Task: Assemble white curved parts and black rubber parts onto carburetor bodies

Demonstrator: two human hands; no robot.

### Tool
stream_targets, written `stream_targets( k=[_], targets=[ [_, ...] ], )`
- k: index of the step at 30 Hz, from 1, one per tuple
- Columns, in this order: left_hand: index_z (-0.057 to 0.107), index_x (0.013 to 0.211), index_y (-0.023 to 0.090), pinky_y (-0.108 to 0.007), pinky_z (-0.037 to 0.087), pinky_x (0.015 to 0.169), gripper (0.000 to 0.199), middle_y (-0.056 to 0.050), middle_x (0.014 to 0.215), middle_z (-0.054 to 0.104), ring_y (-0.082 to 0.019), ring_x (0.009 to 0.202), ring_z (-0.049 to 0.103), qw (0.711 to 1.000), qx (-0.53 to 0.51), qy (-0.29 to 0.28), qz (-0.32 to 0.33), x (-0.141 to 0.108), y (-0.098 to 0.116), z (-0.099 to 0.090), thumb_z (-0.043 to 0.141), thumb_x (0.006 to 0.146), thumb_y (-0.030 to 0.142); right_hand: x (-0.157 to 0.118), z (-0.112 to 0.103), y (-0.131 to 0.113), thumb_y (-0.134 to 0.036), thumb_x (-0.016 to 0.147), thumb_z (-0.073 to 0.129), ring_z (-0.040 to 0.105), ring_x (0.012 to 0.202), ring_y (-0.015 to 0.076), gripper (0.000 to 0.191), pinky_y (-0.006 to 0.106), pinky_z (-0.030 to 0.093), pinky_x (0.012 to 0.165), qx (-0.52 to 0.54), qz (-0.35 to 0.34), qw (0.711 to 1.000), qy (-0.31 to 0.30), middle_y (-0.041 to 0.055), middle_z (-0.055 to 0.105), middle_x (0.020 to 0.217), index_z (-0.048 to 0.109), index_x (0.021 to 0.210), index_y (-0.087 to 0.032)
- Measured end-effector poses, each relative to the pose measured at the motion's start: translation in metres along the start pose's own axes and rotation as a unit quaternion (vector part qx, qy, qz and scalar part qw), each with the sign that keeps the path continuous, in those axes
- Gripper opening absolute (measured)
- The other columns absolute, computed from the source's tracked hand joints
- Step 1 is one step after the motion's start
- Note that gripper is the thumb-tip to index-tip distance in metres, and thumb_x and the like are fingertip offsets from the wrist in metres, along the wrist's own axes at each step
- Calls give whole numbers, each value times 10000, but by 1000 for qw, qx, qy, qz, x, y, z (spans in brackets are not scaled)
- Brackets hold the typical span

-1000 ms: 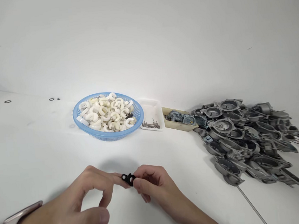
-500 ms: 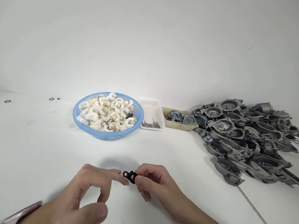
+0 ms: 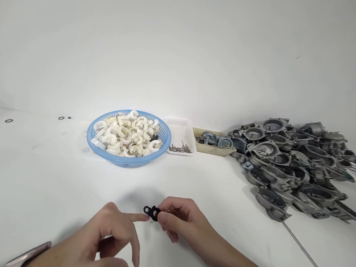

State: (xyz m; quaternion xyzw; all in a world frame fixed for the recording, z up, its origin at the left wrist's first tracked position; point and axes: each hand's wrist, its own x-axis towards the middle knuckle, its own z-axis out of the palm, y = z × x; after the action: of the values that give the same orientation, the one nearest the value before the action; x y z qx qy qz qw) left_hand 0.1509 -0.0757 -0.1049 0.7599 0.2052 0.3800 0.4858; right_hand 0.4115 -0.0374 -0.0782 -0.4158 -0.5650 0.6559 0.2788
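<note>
A small black part (image 3: 154, 213) with round holes is pinched between the thumb and fingers of my right hand (image 3: 182, 221), above the white table. My left hand (image 3: 103, 245) is spread, its index finger stretched out so that the tip is at the left side of the part. The other fingers of that hand curl loosely downward, holding nothing. Behind my hands stands a blue basket (image 3: 130, 160) heaped with white ring-shaped pieces (image 3: 123, 132).
Right of the basket are a white tray (image 3: 180, 129) with small metal pins and a cream tray (image 3: 213, 150) with metal parts. Grey metal housings (image 3: 281, 161) are piled at the right, beside a thin rod (image 3: 300, 245). Black rings (image 3: 9, 121) lie far left.
The right hand has shifted slightly left with the black part. The left index finger has straightened toward the part, while the other fingers have moved down and spread from it.
</note>
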Motion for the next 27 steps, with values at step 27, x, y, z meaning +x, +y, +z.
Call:
stream_targets(
  k=[27],
  targets=[
    [421, 992, 271, -620, 312, 1262, 267, 76, 930, 452, -190, 1074, 706, 999, -26, -3, 21, 7, 6, 8, 591, 897, 88, 3, 3, 8, -539, 851, 790, 461, 534, 83, 399, 233, 379, 520, 19, -16, 1000, 19, -41, 494, 639, 721, 884, -147]
  ],
)
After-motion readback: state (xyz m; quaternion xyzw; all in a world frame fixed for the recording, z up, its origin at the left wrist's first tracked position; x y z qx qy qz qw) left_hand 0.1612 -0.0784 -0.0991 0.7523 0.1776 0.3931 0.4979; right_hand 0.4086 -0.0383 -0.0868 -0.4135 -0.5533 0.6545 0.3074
